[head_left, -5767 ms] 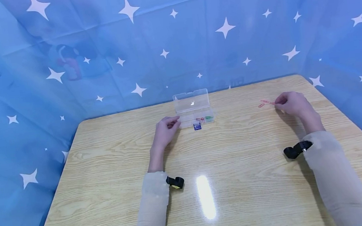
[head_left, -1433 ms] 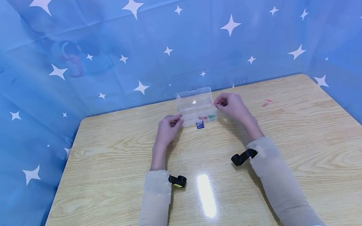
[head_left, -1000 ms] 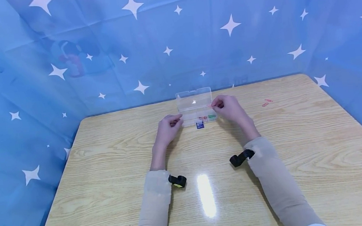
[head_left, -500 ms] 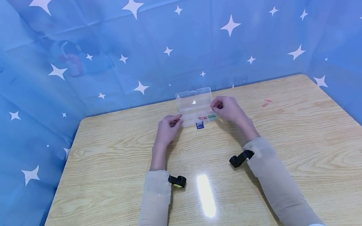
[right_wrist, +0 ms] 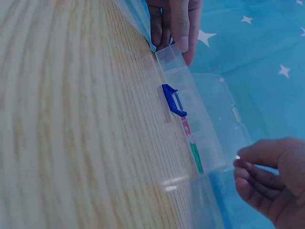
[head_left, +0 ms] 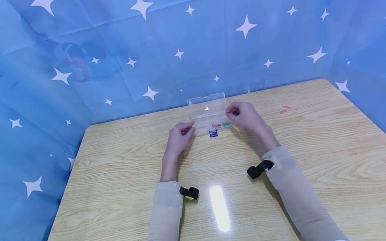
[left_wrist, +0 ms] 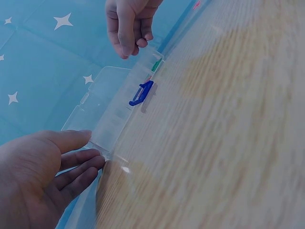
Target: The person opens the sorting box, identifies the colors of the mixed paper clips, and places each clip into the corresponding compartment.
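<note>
A clear plastic compartment box (head_left: 201, 123) stands near the table's back edge, lid (head_left: 205, 105) raised. Red paper clips (head_left: 216, 126) and a green piece (head_left: 226, 124) lie in its compartments. At its front edge is a blue latch-like piece (head_left: 213, 133). My left hand (head_left: 180, 137) pinches the box's left end, thumb (left_wrist: 78, 139) above and fingers below. My right hand (head_left: 245, 117) hovers at the box's right end, fingers loosely curled. No clip shows at its fingertips (right_wrist: 240, 160).
Two red paper clips (head_left: 285, 109) lie on the wooden table (head_left: 129, 154) to the right of the box. A blue star-patterned cloth (head_left: 170, 40) hangs behind the table and down both sides.
My right hand has come from the right to the box with a red paper clip, which no longer shows at its fingertips. My left hand has stayed on the box.
</note>
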The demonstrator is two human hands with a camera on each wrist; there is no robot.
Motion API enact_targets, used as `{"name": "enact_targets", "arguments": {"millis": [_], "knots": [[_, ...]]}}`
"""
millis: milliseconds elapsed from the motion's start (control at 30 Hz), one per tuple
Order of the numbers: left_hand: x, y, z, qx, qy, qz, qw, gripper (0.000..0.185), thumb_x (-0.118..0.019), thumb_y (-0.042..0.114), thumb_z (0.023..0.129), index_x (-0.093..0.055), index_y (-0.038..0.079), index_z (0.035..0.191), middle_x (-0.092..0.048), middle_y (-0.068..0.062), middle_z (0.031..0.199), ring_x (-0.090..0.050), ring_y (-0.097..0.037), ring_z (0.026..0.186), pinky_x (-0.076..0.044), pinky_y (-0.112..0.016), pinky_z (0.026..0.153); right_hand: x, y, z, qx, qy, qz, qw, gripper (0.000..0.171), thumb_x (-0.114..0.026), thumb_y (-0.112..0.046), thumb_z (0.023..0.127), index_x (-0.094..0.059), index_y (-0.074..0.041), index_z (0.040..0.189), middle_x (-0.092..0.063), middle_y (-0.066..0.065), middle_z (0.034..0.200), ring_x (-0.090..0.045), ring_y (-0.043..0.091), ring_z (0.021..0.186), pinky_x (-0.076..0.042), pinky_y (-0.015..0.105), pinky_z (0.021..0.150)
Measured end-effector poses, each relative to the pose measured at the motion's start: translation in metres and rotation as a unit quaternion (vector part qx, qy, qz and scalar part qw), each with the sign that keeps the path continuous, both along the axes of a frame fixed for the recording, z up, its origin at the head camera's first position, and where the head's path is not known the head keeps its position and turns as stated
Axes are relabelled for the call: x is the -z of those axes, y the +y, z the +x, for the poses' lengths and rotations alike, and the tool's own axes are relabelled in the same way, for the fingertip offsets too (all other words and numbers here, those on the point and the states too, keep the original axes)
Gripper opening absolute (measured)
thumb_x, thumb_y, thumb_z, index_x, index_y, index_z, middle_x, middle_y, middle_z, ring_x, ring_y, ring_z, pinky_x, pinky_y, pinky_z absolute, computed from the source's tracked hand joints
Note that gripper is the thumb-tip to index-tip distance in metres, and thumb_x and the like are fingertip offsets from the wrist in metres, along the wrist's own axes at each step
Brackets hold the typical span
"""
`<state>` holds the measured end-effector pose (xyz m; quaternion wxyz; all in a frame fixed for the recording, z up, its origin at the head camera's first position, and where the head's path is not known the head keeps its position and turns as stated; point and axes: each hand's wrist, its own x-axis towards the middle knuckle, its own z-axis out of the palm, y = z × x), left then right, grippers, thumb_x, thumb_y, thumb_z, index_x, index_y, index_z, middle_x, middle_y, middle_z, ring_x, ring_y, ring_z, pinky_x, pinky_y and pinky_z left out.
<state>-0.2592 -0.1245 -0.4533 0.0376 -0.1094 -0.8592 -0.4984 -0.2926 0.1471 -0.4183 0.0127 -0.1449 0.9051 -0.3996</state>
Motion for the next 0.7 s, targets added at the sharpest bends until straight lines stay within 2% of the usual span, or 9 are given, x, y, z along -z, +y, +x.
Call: {"name": "enact_targets", "arguments": {"millis": [700], "knots": [[0.001, 0.001, 0.000, -0.003, 0.007, -0.001, 1.0000, 0.029, -0.065, 0.012, 0.100, -0.069, 0.001, 0.127, -0.068, -0.013, 0.111, -0.065, -0.025, 0.102, -0.055, -0.033, 0.091, -0.002, 0.037, 0.000, 0.010, 0.019, 0.014, 1.000, 0.023, -0.058, -0.009, 0.101, -0.066, 0.003, 0.118, -0.067, 0.018, 0.108, -0.062, 0.031, 0.100, -0.053, 0.047, 0.088]]}}
